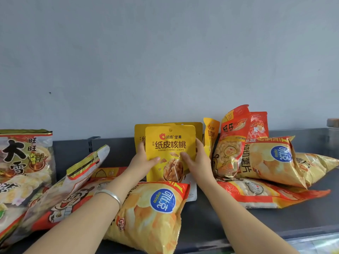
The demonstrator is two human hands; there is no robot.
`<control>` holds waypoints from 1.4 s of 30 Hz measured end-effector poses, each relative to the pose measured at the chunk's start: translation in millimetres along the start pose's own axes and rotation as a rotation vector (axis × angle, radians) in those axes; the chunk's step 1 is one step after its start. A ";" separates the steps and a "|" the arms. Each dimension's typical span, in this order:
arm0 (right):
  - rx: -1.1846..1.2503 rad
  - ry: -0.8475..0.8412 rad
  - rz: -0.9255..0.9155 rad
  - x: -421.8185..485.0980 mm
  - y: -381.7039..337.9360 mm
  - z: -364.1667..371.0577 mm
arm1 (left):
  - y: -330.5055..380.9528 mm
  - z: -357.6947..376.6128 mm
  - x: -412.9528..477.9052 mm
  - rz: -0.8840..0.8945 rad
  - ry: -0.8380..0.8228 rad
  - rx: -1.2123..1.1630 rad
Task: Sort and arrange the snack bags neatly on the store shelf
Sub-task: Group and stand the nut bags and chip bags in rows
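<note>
Together, the left hand (145, 159) and right hand (195, 159) clasp a small stack of yellow walnut pouches (170, 143) upright at the back of the shelf (256, 220).

Both forearms reach forward and converge on the stack; each thumb presses the front pouch's face while the fingers curl round the side edges, the left wrist wearing a silver bangle (111, 194). The pouches stand near the grey wall (165, 61), just behind a yellow chip bag (152, 217) lying flat under the left forearm, with a leaning red-and-yellow snack bag (232, 143) just beside the right hand and a large rice-cracker bag (23, 158) standing far left.
</note>
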State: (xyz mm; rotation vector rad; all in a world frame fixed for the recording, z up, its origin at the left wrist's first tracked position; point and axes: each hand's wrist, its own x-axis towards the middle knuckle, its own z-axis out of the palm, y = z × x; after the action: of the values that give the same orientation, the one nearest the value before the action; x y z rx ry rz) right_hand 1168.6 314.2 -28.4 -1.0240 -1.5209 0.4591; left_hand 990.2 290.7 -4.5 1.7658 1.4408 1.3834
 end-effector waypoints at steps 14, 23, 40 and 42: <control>-0.444 0.067 -0.427 39.4 -60.0 -18.2 | 29.2 -33.8 21.9 0.209 0.135 -0.160; -0.738 -0.383 -0.269 116.5 -105.9 -23.5 | 35.3 -61.6 91.3 0.144 0.147 0.144; -1.072 -0.562 -0.141 163.8 -85.3 -18.8 | 39.8 -36.5 129.8 0.289 -0.043 0.428; -0.946 -0.558 -0.120 167.5 -84.0 -27.3 | 40.0 -32.5 132.5 0.281 -0.102 0.328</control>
State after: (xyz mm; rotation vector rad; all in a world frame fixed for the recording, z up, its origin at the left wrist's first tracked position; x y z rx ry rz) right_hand 1177.5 396.6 141.8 -1.5823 -2.3807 -0.1236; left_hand 970.6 390.9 94.4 2.2857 1.4727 1.2151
